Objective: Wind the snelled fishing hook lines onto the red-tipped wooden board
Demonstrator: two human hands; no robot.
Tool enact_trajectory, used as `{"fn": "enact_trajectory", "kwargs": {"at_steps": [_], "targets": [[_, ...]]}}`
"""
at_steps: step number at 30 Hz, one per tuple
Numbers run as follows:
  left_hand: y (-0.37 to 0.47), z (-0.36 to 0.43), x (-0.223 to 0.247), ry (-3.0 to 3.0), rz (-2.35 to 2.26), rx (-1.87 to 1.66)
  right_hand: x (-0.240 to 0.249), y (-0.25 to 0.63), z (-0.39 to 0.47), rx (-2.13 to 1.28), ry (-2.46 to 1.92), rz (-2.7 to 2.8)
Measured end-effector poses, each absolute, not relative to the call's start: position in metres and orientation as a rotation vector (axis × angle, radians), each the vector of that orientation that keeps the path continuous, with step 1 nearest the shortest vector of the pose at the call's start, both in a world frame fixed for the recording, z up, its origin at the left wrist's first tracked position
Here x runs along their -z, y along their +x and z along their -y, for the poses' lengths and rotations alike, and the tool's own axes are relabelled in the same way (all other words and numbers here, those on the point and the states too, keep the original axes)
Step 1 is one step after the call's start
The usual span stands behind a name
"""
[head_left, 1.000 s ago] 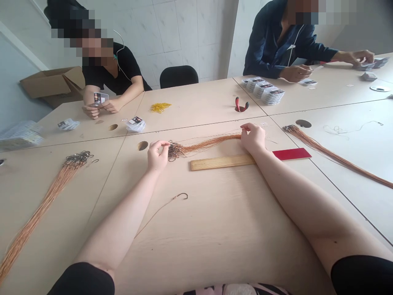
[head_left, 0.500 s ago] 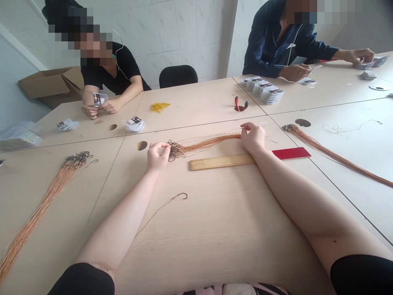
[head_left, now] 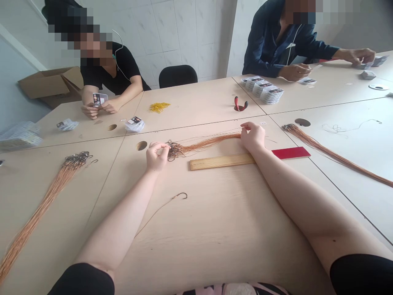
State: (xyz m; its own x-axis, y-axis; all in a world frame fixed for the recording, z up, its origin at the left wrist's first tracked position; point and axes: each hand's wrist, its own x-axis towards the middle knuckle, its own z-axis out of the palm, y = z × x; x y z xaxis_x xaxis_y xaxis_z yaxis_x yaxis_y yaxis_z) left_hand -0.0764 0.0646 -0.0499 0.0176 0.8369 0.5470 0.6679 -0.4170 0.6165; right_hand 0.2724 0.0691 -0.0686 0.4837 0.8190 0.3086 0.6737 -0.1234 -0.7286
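A bundle of fishing hooks tied to copper-coloured lines lies across the table in front of me. At its hook end, my left hand is closed in a pinch on a fishing hook at the bundle's edge. My right hand is closed at the far end of the lines, with fingers curled round them; the fingertips are partly hidden. Under my right forearm lies a flat wooden strip with a red end. One single hook on a line rests nearer to me, its line passing behind my left forearm.
More hook-and-line bundles lie at left and right. Red-handled pliers stand in a table hole. Yellow pieces and stacked packets sit farther back. Two co-workers handle packets across the table. A cardboard box stands behind.
My left hand has shifted very slightly to the left, still pinched by the hooks. My right hand and the bundle look the same.
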Motion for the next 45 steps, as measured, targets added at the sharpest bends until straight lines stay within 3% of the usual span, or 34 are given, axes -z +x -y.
{"fn": "enact_trajectory", "kwargs": {"at_steps": [12,20,27,45], "targets": [[-0.077,-0.066,0.051,2.123,-1.492,-1.479,0.070,0.272,-0.070,-0.197,-1.917,1.227],[-0.079,-0.075,0.061,1.935,-1.753,-1.180,0.072,0.274,-0.071,-0.221,-1.968,1.268],[-0.076,-0.075,0.063,2.176,-1.863,-0.918,0.080,0.278,-0.075,-0.288,-2.055,1.296],[-0.076,-0.074,0.063,2.195,-1.805,-0.928,0.076,0.282,-0.076,-0.286,-1.986,1.105]]}}
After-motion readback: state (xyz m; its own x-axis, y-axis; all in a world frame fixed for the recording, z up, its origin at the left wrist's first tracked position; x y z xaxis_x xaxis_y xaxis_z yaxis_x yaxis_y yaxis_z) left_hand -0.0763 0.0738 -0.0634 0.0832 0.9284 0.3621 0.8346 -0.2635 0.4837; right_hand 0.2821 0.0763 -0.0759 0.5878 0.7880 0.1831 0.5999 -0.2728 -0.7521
